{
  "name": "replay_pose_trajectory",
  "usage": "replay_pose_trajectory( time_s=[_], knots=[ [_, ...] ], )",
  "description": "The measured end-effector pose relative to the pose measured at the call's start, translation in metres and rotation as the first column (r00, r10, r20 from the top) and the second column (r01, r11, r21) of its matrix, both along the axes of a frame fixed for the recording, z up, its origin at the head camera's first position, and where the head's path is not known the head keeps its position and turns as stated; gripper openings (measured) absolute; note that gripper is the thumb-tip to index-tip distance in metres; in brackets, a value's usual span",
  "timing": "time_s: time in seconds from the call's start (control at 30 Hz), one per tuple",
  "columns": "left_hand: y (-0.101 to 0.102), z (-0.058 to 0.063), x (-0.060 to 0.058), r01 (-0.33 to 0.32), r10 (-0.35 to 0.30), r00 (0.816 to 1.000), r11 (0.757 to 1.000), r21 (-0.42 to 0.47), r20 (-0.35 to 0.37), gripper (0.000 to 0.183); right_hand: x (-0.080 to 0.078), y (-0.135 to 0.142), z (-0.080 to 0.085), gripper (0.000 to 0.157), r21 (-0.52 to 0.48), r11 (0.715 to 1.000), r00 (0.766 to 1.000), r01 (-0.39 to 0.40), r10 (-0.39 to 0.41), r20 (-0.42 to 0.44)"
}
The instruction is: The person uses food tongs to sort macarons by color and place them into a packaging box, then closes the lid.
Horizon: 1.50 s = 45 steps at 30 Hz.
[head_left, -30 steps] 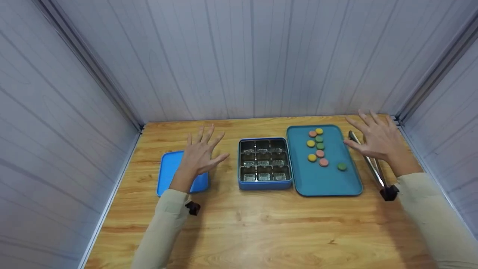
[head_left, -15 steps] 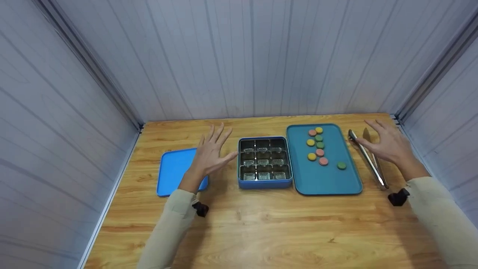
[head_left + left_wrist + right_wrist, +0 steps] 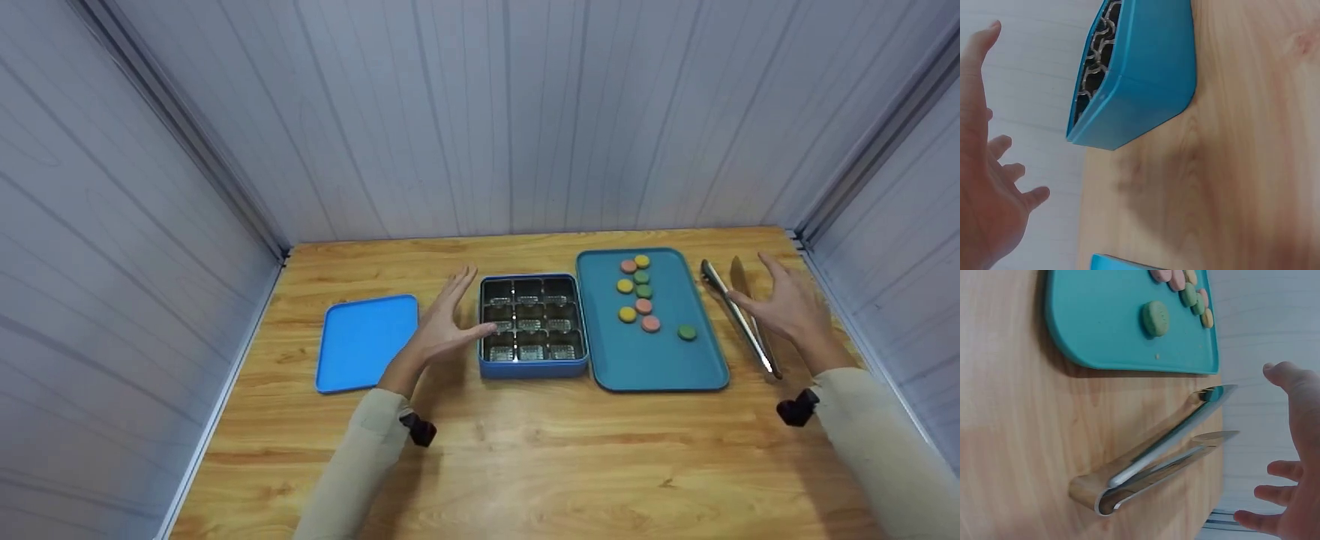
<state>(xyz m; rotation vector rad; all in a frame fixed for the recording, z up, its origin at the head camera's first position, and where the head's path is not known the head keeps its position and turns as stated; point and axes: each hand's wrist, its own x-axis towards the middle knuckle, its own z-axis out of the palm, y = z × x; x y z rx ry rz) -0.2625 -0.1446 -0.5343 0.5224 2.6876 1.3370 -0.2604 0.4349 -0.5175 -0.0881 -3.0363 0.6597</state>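
Note:
My left hand (image 3: 442,326) hovers at the left side of a blue square tin (image 3: 534,370), fingers spread and holding nothing; its thumb overlaps the tin's rim in the head view. Inside the tin sits a dark plastic insert (image 3: 529,324) divided into compartments. Over at the right, my right hand (image 3: 789,309) is above a pair of metal tongs (image 3: 750,330), thumb and fingers apart with nothing between them. The right wrist view shows the tongs (image 3: 1151,464) lying on the table below that hand. Between tin and tongs is a teal tray (image 3: 660,371) bearing several pink, yellow and green macarons (image 3: 650,324).
A flat blue lid (image 3: 366,341) lies on the wooden table (image 3: 510,457), left of the tin. White panel walls (image 3: 480,120) rise behind the table and at both sides. The tray's left edge stands right beside the tin.
My left hand has moved right, from over the lid to the tin's left side. The right hand has shifted slightly right and lower, uncovering more of the tongs.

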Motion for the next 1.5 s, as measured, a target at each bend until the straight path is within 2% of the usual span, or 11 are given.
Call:
replay_pose_trajectory(
  time_s=[0.17,0.4,0.67,0.93,1.17,1.5],
  knots=[
    [0.003,-0.013,0.003,0.01,-0.012,0.999,0.998,0.06,0.034,0.116,0.004,0.004,-0.009,0.109,-0.035,0.999,0.997,0.025,-0.022,0.078],
    [0.005,-0.032,0.005,0.068,-0.069,0.998,0.996,0.058,0.015,0.134,0.009,0.004,-0.02,0.117,-0.042,0.998,0.99,0.035,-0.029,0.141],
    [0.006,-0.045,0.012,0.081,-0.085,0.995,0.995,0.064,0.059,0.137,0.014,0.004,-0.034,0.121,-0.068,0.997,0.986,0.031,-0.019,0.168],
    [0.007,-0.052,0.013,0.08,-0.083,0.995,0.995,0.055,0.051,0.137,0.015,0.004,-0.042,0.112,-0.078,0.996,0.982,0.041,-0.026,0.186],
    [0.008,-0.055,0.014,0.04,-0.044,0.997,0.997,0.067,0.068,0.125,0.017,0.004,-0.046,0.087,-0.052,0.998,0.988,0.03,-0.022,0.156],
    [0.01,-0.06,0.014,-0.001,-0.005,0.996,0.997,0.075,0.093,0.125,0.016,0.011,-0.047,0.082,-0.061,0.998,0.987,0.006,0.004,0.161]
  ],
)
